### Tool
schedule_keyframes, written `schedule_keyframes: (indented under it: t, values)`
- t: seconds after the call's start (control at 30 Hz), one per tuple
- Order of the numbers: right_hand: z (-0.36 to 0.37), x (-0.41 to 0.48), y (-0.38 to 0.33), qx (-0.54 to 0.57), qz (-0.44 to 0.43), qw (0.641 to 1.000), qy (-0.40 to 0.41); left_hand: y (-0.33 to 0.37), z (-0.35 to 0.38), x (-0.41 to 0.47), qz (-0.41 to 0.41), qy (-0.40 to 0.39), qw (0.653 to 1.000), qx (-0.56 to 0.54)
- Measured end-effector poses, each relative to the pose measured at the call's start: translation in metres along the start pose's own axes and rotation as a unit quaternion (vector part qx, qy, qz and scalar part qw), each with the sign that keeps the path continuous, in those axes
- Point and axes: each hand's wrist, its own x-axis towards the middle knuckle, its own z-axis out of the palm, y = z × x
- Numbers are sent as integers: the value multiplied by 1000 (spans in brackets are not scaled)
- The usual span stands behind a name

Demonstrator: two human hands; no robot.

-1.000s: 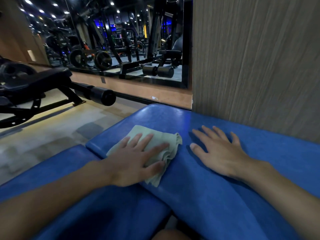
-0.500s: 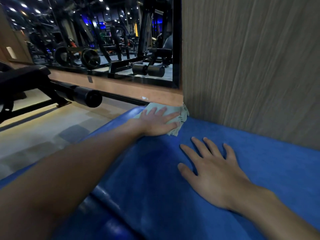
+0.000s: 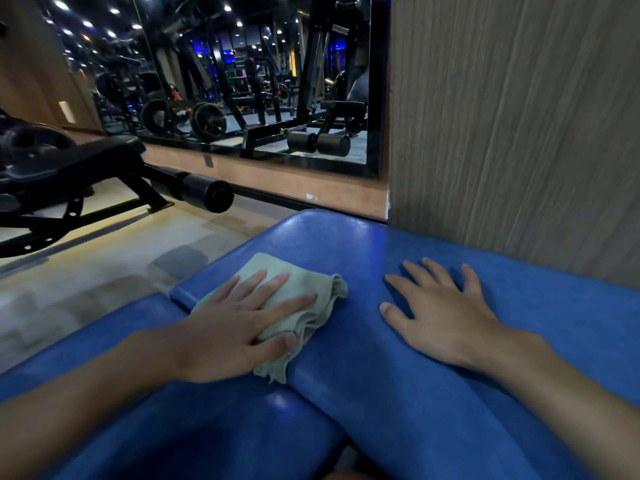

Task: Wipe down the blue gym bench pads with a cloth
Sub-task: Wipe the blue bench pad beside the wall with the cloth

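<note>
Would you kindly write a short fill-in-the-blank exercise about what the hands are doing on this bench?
1. The cloth lies under the ____ hand.
2. The right hand rests flat on a pad coloured ____.
3. The cloth's colour is pale ____.

Missing words: left; blue; green

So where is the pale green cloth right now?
In the head view, the pale green cloth lies left of centre on the blue padded bench, pressed flat under the left hand, near the pad's left edge; the right hand rests bare on the pad beside it.
</note>
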Motion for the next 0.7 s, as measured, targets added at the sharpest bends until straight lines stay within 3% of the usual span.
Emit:
schedule_keyframes:
  t: [0.1,0.2,0.5,0.7]
  values:
    - [-3,11,-9,48,-5,999,13,-1,-3,12,-14,-11,1000,-10]
    - [7,19,-12,17,-11,1000,-21,-6,-7,45,-20,-7,1000,-20]
    - [16,20,-9,0,-17,1000,-6,-15,-28,211,-62,23,997,-32]
    - [16,20,-7,5,-13,1000,-10,-16,-24,200,-59,24,997,-30]
